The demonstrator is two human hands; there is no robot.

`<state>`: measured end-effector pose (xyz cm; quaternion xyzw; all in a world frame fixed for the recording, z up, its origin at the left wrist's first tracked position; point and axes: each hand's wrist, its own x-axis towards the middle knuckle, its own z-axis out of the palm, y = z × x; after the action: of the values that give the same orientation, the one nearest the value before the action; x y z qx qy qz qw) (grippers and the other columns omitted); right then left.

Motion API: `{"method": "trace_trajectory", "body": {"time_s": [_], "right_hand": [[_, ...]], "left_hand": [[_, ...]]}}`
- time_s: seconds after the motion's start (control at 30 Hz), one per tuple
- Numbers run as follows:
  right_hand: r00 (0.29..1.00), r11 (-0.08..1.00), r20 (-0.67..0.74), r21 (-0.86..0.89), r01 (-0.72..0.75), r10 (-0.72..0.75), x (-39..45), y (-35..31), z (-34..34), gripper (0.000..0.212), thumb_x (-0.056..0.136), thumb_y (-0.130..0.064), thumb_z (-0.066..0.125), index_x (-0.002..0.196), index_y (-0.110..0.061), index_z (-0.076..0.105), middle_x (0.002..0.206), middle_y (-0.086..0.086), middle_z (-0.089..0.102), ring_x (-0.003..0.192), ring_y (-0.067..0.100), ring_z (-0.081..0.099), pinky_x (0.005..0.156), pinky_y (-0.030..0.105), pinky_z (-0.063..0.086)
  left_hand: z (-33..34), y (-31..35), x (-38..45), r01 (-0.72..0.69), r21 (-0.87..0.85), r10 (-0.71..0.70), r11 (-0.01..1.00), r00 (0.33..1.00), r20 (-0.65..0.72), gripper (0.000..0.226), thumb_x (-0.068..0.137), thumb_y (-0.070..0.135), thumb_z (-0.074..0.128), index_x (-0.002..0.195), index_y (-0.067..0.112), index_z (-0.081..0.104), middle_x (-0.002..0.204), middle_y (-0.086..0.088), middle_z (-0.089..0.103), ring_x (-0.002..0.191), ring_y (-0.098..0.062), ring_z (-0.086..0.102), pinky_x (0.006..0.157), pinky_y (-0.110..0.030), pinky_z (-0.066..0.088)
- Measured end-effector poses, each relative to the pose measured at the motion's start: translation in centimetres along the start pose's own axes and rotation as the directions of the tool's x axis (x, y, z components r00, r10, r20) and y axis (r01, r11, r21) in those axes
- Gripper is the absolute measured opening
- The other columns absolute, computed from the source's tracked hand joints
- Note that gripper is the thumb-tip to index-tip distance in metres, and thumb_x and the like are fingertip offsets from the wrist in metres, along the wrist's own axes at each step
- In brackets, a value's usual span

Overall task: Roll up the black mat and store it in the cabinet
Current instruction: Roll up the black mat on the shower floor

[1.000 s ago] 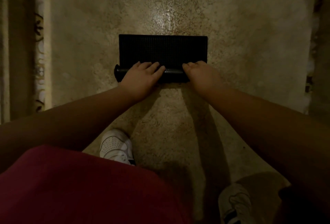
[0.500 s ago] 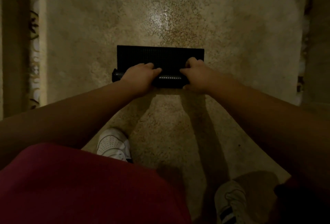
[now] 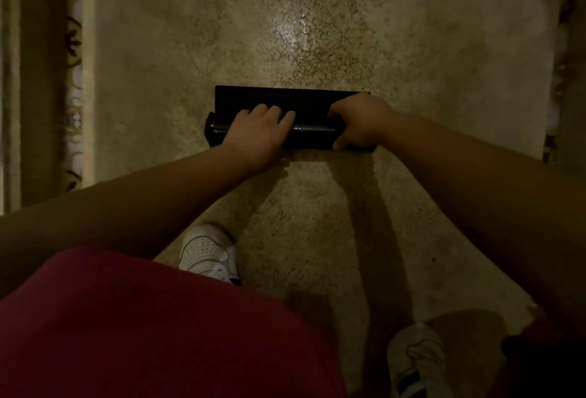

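The black mat [image 3: 310, 102] lies on the speckled beige floor, most of it wound into a roll along its near edge, with a narrow flat strip left beyond. My left hand [image 3: 258, 131] lies over the left half of the roll, fingers curled over its top. At the right end my right hand [image 3: 361, 121] grips the roll, with fingers over it and the thumb under the near side. No cabinet is in view.
A patterned rug border [image 3: 74, 86] runs along the left edge of the floor. My two white shoes [image 3: 209, 253] [image 3: 418, 359] stand on the floor below the mat. A dark edge [image 3: 561, 80] bounds the right side.
The roll has moved away from me and grown thicker, and the flat strip of mat has shrunk. Both hands have gone forward with it.
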<state>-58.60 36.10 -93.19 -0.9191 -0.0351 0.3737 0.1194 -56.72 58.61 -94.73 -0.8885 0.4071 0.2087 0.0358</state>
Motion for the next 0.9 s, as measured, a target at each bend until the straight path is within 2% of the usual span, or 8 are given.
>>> {"method": "trace_trajectory", "body": {"time_s": [0.17,0.33,0.4,0.53,0.63,0.73,0.8,0.9], "right_hand": [[0.994,0.999,0.110,-0.045,0.026,-0.021,0.9,0.4,-0.2,0.063,0.078,-0.040,0.073,0.130,-0.012,0.053,0.127,0.014,0.055,0.113,0.032,0.052,0.090,0.040,0.047],[0.947,0.994,-0.322,-0.101,-0.029,-0.005,-3.0,-0.8,4.7,0.055,0.092,-0.016,0.051,0.142,-0.003,0.034,0.138,0.023,0.044,0.124,0.039,0.040,0.100,0.049,0.038],[0.923,0.983,-0.384,-0.174,-0.056,-0.015,-3.4,-1.6,6.0,0.054,0.092,-0.006,0.043,0.143,0.004,0.031,0.143,0.027,0.041,0.130,0.042,0.038,0.108,0.048,0.031],[0.921,0.979,-0.390,-0.194,-0.059,-0.022,-2.1,-1.4,4.6,0.050,0.088,-0.004,0.047,0.137,0.004,0.038,0.130,0.025,0.053,0.118,0.040,0.048,0.095,0.047,0.040],[0.956,0.993,-0.291,-0.115,-0.002,-0.032,-1.3,-0.5,3.1,0.047,0.085,-0.009,0.057,0.130,-0.001,0.046,0.120,0.020,0.058,0.108,0.037,0.054,0.085,0.044,0.044],[0.989,0.997,-0.146,-0.075,-0.006,-0.005,0.2,0.5,1.1,0.049,0.081,-0.028,0.067,0.124,-0.009,0.051,0.116,0.016,0.062,0.102,0.035,0.059,0.078,0.038,0.046],[0.994,0.999,-0.110,-0.026,-0.026,0.023,0.9,0.9,0.8,0.054,0.080,-0.032,0.068,0.127,-0.012,0.050,0.119,0.015,0.060,0.106,0.034,0.057,0.082,0.038,0.046],[0.958,0.999,-0.286,-0.023,-0.038,0.030,0.0,0.9,3.5,0.067,0.079,-0.019,0.066,0.138,-0.009,0.036,0.138,0.018,0.043,0.125,0.036,0.039,0.102,0.045,0.037]], "left_hand": [[-1.0,-0.8,1.4,0.025,-0.164,-0.021,0.986,0.999,0.026,0.057,0.076,0.039,0.074,0.116,0.009,0.047,0.106,-0.016,0.062,0.094,-0.036,0.056,0.073,-0.044,0.047],[-1.8,-2.0,3.1,0.080,-0.300,-0.037,0.950,0.989,0.147,0.055,0.074,0.042,0.077,0.112,0.012,0.052,0.107,-0.013,0.063,0.096,-0.032,0.059,0.071,-0.036,0.042],[-1.8,-2.2,3.5,0.128,-0.376,-0.056,0.918,0.979,0.196,0.057,0.073,0.039,0.078,0.117,0.013,0.054,0.112,-0.012,0.062,0.102,-0.031,0.057,0.078,-0.038,0.047],[-1.2,-2.3,3.0,0.119,-0.332,-0.079,0.936,0.988,0.131,0.072,0.076,0.046,0.073,0.136,0.015,0.047,0.128,-0.016,0.050,0.117,-0.035,0.043,0.097,-0.048,0.041],[-0.4,-2.2,1.7,0.061,-0.191,-0.079,0.980,0.993,-0.084,0.085,0.073,0.051,0.072,0.141,0.015,0.037,0.129,-0.017,0.046,0.114,-0.038,0.043,0.092,-0.050,0.037],[0.1,-2.1,1.0,0.030,-0.044,-0.036,0.999,0.989,-0.146,0.075,0.078,0.041,0.069,0.138,0.009,0.038,0.126,-0.019,0.048,0.111,-0.038,0.045,0.090,-0.050,0.038],[-0.8,-2.6,1.8,0.015,-0.076,-0.025,0.997,0.991,-0.134,0.064,0.080,0.035,0.069,0.132,0.007,0.044,0.117,-0.020,0.052,0.102,-0.038,0.049,0.083,-0.048,0.041],[-2.2,-3.3,2.7,-0.018,-0.188,0.000,0.982,0.996,-0.094,0.058,0.074,0.031,0.076,0.119,0.006,0.050,0.108,-0.018,0.057,0.094,-0.036,0.053,0.079,-0.046,0.045]]}}
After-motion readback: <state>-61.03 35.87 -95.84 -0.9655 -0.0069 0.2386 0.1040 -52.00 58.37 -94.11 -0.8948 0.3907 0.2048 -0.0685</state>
